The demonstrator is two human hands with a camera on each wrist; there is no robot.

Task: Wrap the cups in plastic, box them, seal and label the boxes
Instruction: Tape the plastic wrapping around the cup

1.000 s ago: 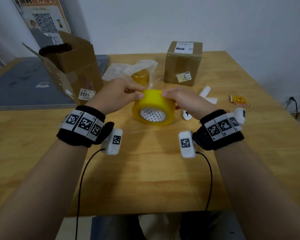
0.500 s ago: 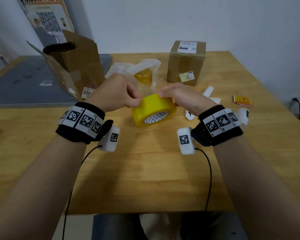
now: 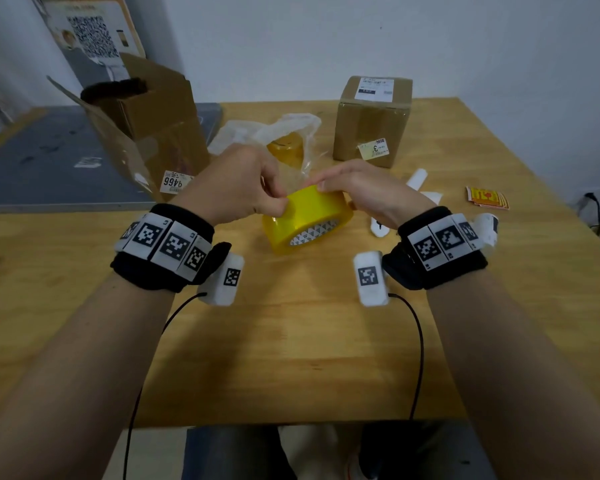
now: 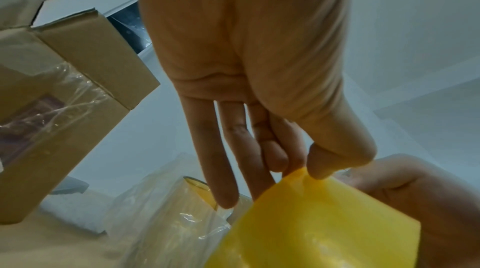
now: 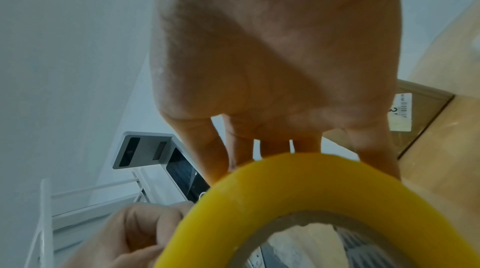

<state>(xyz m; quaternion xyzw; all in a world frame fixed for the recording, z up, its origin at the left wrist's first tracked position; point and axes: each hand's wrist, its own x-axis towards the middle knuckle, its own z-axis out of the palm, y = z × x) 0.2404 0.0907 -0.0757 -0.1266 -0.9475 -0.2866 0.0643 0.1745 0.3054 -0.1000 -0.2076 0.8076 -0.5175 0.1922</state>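
Pinching the tape roll (image 3: 307, 220) at its edge, the left hand (image 3: 236, 183) works above the desk (image 3: 291, 341); the right hand (image 3: 368, 192) grips its top.

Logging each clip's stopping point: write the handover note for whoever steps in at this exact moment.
Left hand: thumb and finger pinch the tape end on the yellow roll of packing tape.
Right hand: holds the roll from above, tilted over the wooden table.
Things: yellow cup in clear plastic bag lies behind the hands; open brown cardboard box at left; closed brown cardboard box with white label at right; red-and-yellow stickers far right.
Done: one box sealed and labelled; the cup is bagged.
Left: box the cup, tape the open box, label it.
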